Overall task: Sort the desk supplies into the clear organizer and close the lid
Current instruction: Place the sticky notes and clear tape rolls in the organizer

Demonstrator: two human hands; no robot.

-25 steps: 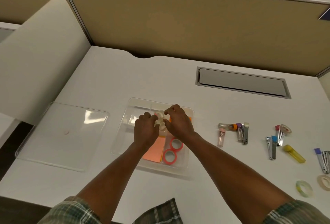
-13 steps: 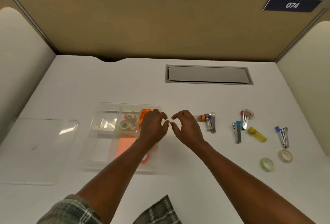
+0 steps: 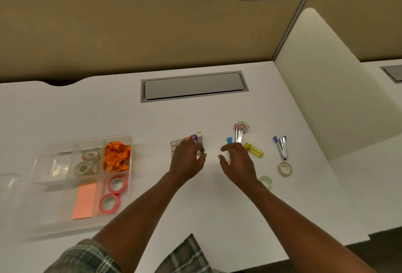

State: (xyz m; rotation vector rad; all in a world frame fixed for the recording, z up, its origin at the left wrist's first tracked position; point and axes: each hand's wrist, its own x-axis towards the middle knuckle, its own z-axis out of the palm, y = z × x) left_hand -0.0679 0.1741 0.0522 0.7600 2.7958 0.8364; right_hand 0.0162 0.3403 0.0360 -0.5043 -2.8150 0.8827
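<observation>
Head view looks down at a white tabletop (image 3: 217, 196). Near the left edge sits a clear plastic organizer box (image 3: 128, 140) with no lid on it. Inside it are crumpled orange ribbon (image 3: 117, 156), two clear tape rolls (image 3: 87, 161), two pink tape rolls (image 3: 113, 193) and a pink pad of sticky notes (image 3: 84, 200), each kind in its own part.

Toward the middle, the left hand (image 3: 187, 161) reaches over a small bunch of things: a clear tube with a purple cap (image 3: 193, 137) and a small grey stapler (image 3: 199, 136). Its fingers (image 3: 201, 153) are curled and touch the bunch, but I cannot tell if they grip anything.

Just beside it, the right hand (image 3: 238, 161) hovers with loose, spread fingers (image 3: 224, 148), holding nothing. It is over a small stapler with a blue end (image 3: 228, 140).

Closer to the right edge lie a yellow see-through tube (image 3: 253, 149), a silver stapler with a pink end (image 3: 238, 133), a silver stapler with a purple end (image 3: 281, 147), a cream tape roll (image 3: 284, 169) and a pale green tape roll (image 3: 266, 181).
</observation>
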